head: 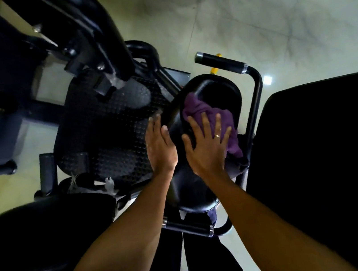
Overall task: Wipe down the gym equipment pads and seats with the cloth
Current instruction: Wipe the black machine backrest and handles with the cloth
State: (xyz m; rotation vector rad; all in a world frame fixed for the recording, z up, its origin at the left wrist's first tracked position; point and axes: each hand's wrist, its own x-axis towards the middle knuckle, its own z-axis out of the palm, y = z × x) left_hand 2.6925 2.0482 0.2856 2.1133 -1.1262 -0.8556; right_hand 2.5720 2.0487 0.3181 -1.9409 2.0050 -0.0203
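Left hand [159,145]: fingers straight, lying flat against the left edge of the seat [191,192] and holding nothing. Right hand [210,146]: fingers spread wide, palm pressing the purple cloth [197,106] down on the upper part of the seat. The cloth is bunched under the fingers, and one corner hangs over the right edge.

Status: the seat is being wiped. Its surface shows no clear wet or dry trace, so how much is covered cannot be told. The large black pad [329,158] on the right and the black pad [37,239] at lower left are not in contact with the cloth and probably remain to be wiped.

Beyond the seat are a handle [220,61], a studded footplate [107,132] and the tiled floor [269,3].
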